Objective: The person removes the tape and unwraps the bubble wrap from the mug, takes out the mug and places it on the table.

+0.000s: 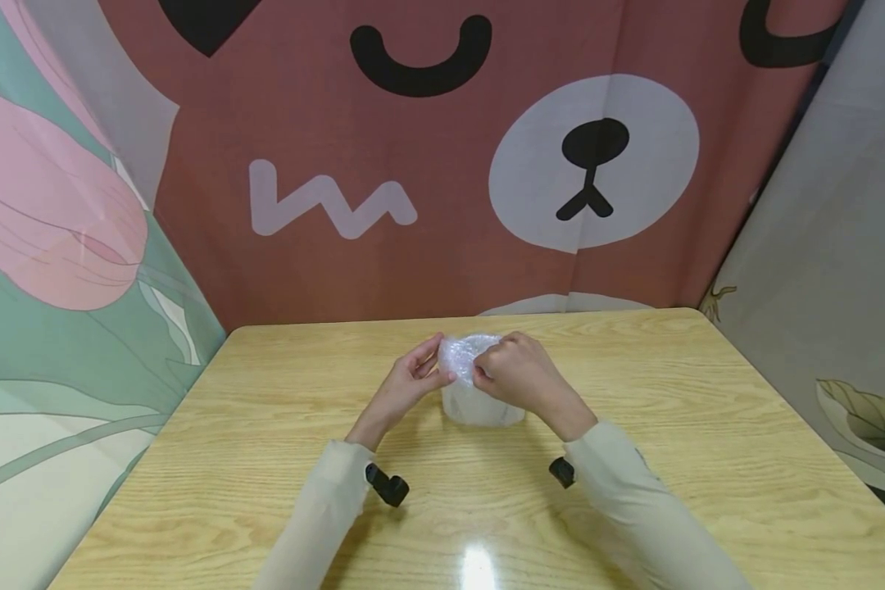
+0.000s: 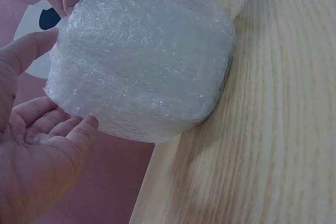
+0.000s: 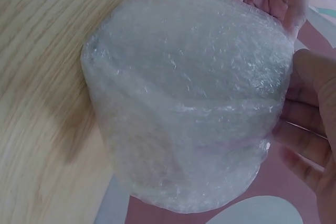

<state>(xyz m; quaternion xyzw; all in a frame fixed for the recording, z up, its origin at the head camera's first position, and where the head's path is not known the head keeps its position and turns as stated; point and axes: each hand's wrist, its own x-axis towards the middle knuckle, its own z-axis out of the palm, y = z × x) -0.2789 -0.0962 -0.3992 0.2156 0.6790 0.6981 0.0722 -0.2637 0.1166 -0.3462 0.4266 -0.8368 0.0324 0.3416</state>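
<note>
A rounded bundle in clear bubble wrap (image 1: pixel 479 406) stands on the wooden table between both hands. What lies inside cannot be made out through the cloudy layers. My left hand (image 1: pixel 406 383) rests against its left side; in the left wrist view the fingers (image 2: pixel 79 129) are fairly straight along the side and the thumb touches the rim. From the right, my right hand (image 1: pixel 522 373) is curled over the top and pinches the wrap's edge. The right wrist view shows its thumb on the near face of the bubble wrap (image 3: pixel 184 93), with fingers behind.
The wooden table (image 1: pixel 280 459) spreads out around the bundle, and its far edge runs close behind it. A printed cloth (image 1: pixel 302 270) hangs past that edge, with other printed curtains at both sides. Small black cameras (image 1: pixel 389 485) sit at the wrists.
</note>
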